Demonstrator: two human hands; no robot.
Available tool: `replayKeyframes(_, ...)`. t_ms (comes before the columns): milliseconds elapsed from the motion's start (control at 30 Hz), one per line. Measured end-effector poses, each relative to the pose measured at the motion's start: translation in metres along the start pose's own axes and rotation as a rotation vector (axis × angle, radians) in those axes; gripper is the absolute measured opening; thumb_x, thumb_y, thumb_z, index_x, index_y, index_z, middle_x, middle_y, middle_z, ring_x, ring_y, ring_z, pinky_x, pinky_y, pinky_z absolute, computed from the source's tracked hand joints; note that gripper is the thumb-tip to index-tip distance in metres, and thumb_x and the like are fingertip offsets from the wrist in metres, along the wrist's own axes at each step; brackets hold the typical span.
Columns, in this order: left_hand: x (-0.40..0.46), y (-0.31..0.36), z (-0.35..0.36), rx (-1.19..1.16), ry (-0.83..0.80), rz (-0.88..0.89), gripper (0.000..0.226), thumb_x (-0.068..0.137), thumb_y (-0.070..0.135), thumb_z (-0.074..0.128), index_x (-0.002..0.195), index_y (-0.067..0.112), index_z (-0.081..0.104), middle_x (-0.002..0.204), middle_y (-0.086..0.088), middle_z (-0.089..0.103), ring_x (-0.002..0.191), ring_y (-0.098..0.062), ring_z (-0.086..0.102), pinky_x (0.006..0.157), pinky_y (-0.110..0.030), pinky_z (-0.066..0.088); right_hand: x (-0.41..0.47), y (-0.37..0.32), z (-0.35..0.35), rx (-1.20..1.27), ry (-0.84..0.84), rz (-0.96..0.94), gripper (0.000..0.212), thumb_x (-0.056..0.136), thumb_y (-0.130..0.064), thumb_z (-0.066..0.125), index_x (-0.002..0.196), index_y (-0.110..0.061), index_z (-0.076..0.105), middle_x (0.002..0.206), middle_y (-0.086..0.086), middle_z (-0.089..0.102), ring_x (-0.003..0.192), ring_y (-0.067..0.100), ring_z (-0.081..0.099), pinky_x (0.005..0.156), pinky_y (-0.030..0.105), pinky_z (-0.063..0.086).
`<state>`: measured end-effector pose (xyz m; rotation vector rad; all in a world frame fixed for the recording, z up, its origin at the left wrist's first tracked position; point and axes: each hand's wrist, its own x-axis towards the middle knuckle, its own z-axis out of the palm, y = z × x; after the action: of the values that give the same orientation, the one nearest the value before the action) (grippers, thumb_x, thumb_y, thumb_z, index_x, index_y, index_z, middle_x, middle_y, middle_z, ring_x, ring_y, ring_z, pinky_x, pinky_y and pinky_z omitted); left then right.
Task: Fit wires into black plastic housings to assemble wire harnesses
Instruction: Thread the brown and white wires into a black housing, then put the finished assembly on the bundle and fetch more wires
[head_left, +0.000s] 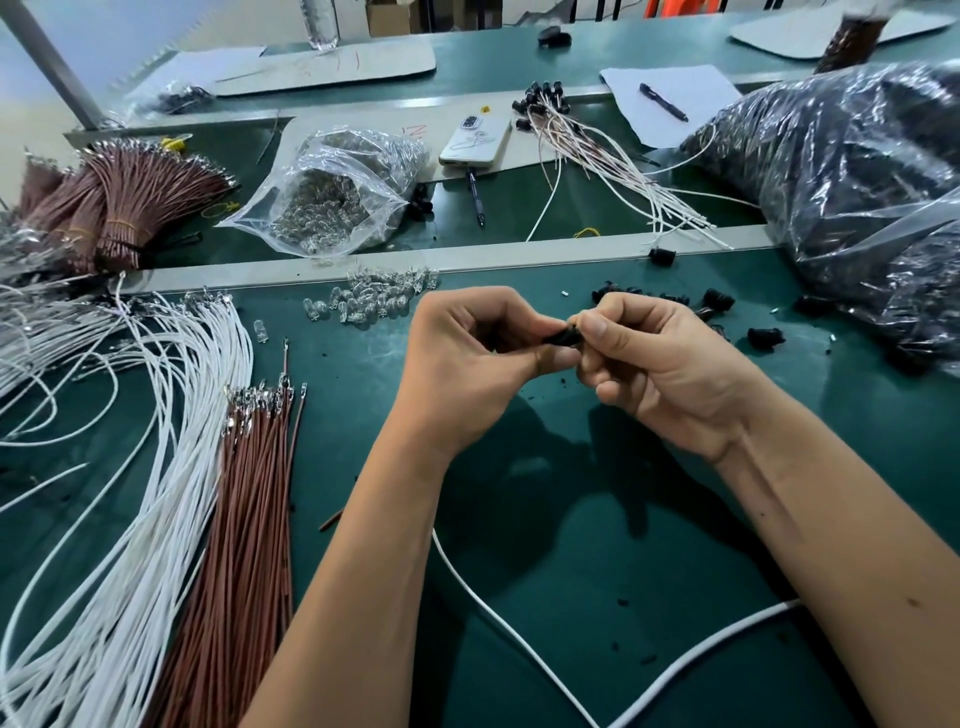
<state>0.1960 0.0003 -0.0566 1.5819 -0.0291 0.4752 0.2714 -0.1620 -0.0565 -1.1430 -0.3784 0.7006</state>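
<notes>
Over the green mat, middle: the left hand and right hand meet fingertip to fingertip above the green table.
Left fingers: curled, thumb and forefinger pinching the black housing from the left.
Right fingers: curled, thumb and forefinger pinching the same housing from the right.
Housing: held clear of the mat between both hands, mostly hidden by the fingertips; whether a wire is in it cannot be told.
Near left: a fan of white wires beside a flat bundle of brown wires, metal tips pointing far.
Near middle: one loose white wire looping across the mat under the forearms.
Just beyond the hands: a scatter of small clear bulbs.
Right of the hands: loose black housings lying on the mat.
Far left: tied bunches of brown wires.
Far middle: an open clear bag of bulbs, a phone face down, a pen near it.
Far right of middle: finished harnesses, black ends far, white tails near.
Right edge: a big plastic bag of dark parts.
Far right: white paper with a second pen on it.
Writing: red marks on the far cardboard sheet, not readable.
</notes>
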Motion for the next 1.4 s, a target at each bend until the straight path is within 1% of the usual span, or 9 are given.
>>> replayKeyframes(200,0.013,0.017,0.013,-0.003,0.172,-0.113,0.017,0.073,-0.003,0.085,0.076,0.006,0.071,0.077,-0.013,0.076,0.069,-0.018,0.068,0.073,-0.031,0.059,0.004,0.001,0.015,0.099,0.157,-0.192,0.027,0.091,-0.039,0.064,0.083,-0.015,0.071,0.064,0.004,0.059,0.047,0.01,0.047,0.036,0.018,0.035)
replayKeyframes(300,0.037,0.032,0.027,-0.177,0.4,-0.276,0.016,0.074,0.003,0.086,0.077,0.005,0.07,0.075,-0.012,0.074,0.063,-0.013,0.063,0.06,-0.023,0.053,0.006,0.002,0.025,-0.259,0.204,-0.166,0.026,0.104,-0.034,0.056,0.094,-0.012,0.064,0.075,0.001,0.065,0.053,0.015,0.05,0.037,0.021,0.035)
replayKeyframes(433,0.08,0.049,0.041,-0.342,0.461,-0.397,0.017,0.075,0.004,0.086,0.078,0.006,0.069,0.087,-0.018,0.076,0.072,-0.02,0.064,0.068,-0.026,0.052,0.016,-0.004,0.038,-0.399,0.055,-0.079,0.029,0.108,-0.027,0.053,0.084,-0.013,0.062,0.064,-0.008,0.065,0.049,0.012,0.051,0.038,0.02,0.029)
replayKeyframes(500,0.101,0.052,0.039,-0.412,0.476,-0.44,0.025,0.078,0.008,0.084,0.098,-0.001,0.072,0.087,-0.014,0.076,0.073,-0.019,0.065,0.066,-0.025,0.052,0.025,-0.02,0.032,-0.32,0.101,-0.075,0.034,0.109,-0.025,0.051,0.081,-0.01,0.062,0.059,-0.001,0.064,0.042,0.008,0.045,0.038,0.016,0.026)
replayKeyframes(767,0.122,0.022,0.066,-0.261,0.132,-0.681,0.046,0.101,0.046,0.055,0.114,0.003,0.063,0.094,-0.016,0.075,0.061,-0.023,0.067,0.056,-0.028,0.056,0.136,-0.111,-0.006,-0.258,0.374,-0.039,0.044,0.113,-0.021,0.036,0.072,-0.013,0.05,0.047,0.001,0.049,0.038,0.015,0.045,0.04,0.019,0.037)
replayKeyframes(933,0.143,0.022,0.087,-0.394,0.014,-0.653,0.011,0.103,0.004,0.05,0.105,-0.005,0.056,0.075,-0.019,0.065,0.047,-0.019,0.064,0.053,-0.023,0.057,0.244,-0.143,-0.041,-0.596,0.436,0.171,0.034,0.107,-0.009,0.023,0.081,-0.016,0.044,0.061,0.0,0.04,0.035,0.009,0.036,0.033,0.016,0.025)
replayKeyframes(1100,0.17,0.001,0.084,-0.116,0.044,-0.562,0.015,0.099,0.004,0.058,0.084,0.003,0.06,0.075,-0.02,0.069,0.052,-0.023,0.059,0.051,-0.026,0.055,0.316,-0.138,-0.072,-1.218,0.578,0.061,0.015,0.101,0.003,0.051,0.096,0.002,0.065,0.082,0.015,0.062,0.069,0.029,0.061,0.049,0.03,0.041)
replayKeyframes(1233,0.177,-0.025,0.064,0.15,0.085,-0.465,0.017,0.094,0.013,0.064,0.077,0.016,0.066,0.074,-0.006,0.076,0.055,-0.017,0.065,0.063,-0.029,0.052,0.337,-0.123,-0.078,-1.397,0.616,-0.005,0.01,0.099,-0.008,0.055,0.1,-0.003,0.063,0.122,0.023,0.066,0.116,0.039,0.064,0.083,0.039,0.049)
replayKeyframes(1400,0.167,-0.034,0.034,0.343,0.102,-0.49,0.017,0.091,0.012,0.064,0.076,0.019,0.068,0.072,0.0,0.076,0.057,-0.014,0.065,0.066,-0.028,0.056,0.322,-0.106,-0.08,-1.545,0.622,0.055,0.037,0.095,-0.025,0.061,0.126,-0.004,0.06,0.135,0.02,0.061,0.127,0.04,0.055,0.098,0.041,0.049)
